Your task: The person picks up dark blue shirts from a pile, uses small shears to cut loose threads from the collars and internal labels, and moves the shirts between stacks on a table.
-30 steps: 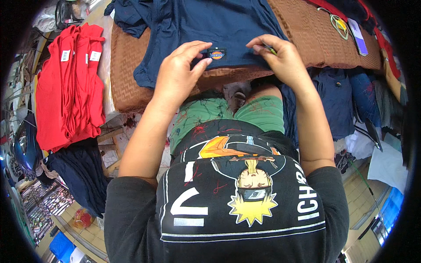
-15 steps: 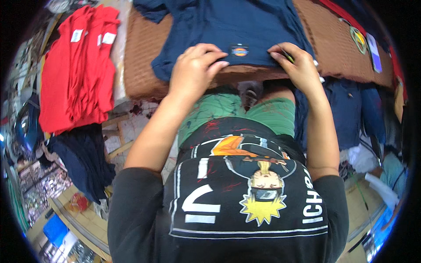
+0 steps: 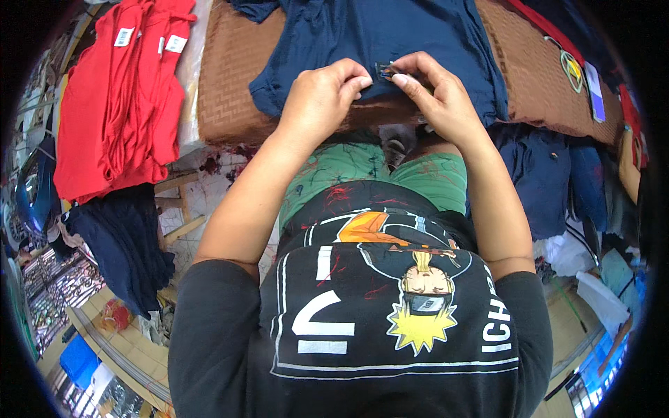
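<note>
A navy blue shirt (image 3: 432,35) lies spread on the brown padded table, its lower edge toward me. Near that edge is a small dark label (image 3: 382,70), partly covered by fingers. My right hand (image 3: 439,97) is closed, thumb and forefinger pinched over the label's right side. Just left of the label, my left hand (image 3: 322,95) is also closed, thumb against forefinger above the shirt. Whatever its fingertips hold is too small to make out.
Folded red garments (image 3: 118,104) lie at the left, with white tags on them. Brown textured cloth (image 3: 233,76) covers the table. A looped pale cord (image 3: 573,70) and a purple-white flat object (image 3: 594,90) rest at the right. Dark blue garments (image 3: 533,174) hang below the table edge.
My right hand has moved left from the shirt's right side onto the label. My left hand has shifted slightly right. The label, open to view before, is now partly covered.
</note>
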`<state>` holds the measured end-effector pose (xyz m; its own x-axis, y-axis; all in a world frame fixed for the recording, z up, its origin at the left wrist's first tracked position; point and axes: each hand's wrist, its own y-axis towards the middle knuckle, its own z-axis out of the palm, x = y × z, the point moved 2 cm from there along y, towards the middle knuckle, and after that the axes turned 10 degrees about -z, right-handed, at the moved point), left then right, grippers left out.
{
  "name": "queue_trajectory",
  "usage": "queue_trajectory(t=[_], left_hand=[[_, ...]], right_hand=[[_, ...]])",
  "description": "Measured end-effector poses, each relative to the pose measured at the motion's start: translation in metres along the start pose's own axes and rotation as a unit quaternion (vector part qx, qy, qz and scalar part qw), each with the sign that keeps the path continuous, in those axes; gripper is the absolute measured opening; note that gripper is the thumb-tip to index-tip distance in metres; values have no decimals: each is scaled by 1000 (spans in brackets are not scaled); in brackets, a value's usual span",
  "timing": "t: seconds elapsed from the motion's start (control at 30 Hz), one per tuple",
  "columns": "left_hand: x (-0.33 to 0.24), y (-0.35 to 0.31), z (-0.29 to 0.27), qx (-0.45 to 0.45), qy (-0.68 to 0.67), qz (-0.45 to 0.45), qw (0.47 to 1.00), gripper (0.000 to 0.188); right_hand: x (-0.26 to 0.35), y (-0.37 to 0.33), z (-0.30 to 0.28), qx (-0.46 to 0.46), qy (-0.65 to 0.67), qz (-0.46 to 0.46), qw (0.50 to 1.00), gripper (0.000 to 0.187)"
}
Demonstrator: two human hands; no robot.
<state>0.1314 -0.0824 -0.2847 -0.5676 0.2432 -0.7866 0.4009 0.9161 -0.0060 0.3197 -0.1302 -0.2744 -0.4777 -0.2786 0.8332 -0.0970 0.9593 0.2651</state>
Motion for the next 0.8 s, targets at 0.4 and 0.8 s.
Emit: queue_trajectory(t=[0.4, 0.8], left_hand=[[-8, 1, 0, 36, -57, -37, 997, 17], [-15, -25, -150, 70, 3, 23, 997, 42]], right_hand=[[9, 5, 0, 80, -175, -108, 975, 20], [22, -5, -35, -9, -218, -98, 971, 41]])
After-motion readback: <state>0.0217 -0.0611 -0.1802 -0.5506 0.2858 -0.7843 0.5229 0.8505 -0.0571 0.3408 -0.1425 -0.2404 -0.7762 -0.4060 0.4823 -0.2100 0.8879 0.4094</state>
